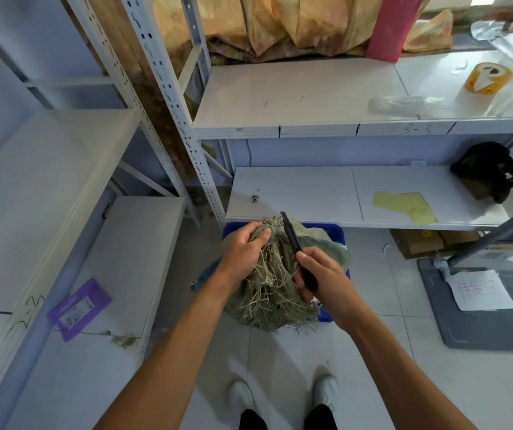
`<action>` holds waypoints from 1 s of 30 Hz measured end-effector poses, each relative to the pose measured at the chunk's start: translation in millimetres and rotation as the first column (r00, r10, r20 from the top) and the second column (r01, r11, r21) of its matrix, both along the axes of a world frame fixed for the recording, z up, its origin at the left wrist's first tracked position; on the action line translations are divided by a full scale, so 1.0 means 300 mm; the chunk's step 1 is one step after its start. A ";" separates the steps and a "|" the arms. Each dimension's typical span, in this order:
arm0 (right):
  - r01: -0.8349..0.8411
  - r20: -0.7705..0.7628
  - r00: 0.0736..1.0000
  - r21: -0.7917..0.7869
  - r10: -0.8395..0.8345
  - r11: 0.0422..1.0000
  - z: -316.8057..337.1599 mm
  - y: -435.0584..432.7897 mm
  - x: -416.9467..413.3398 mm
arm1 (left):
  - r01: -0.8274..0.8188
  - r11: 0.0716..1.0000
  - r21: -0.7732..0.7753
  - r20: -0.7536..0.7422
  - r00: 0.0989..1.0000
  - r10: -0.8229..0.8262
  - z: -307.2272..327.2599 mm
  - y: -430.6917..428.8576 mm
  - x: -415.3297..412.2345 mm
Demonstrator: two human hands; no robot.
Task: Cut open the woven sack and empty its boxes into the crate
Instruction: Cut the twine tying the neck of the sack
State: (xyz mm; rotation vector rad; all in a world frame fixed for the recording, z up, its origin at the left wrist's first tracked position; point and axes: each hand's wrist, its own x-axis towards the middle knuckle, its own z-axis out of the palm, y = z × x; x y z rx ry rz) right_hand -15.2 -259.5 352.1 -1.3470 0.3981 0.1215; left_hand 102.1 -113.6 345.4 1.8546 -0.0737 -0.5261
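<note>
Left hand [243,254] grips woven sack [275,293] neck – right hand [320,282] holds knife [292,240] – over crate [337,232].

You look through a single wide-angle head camera, aimed forward and steeply down from standing height, close over your own forearms, taking in the floor [280,361] below and the shelf [311,97] ahead

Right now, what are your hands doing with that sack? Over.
Left hand gripping sack by its tied neck. Right hand holding black knife, blade at the knot. Sack sits in blue crate, still shut. Nothing blocking.
</note>
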 end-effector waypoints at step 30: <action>0.012 0.044 0.998 -0.798 0.038 0.603 0.053 0.049 0.138 | -0.187 0.933 -0.307 -0.196 0.972 0.131 0.002 -0.039 -0.057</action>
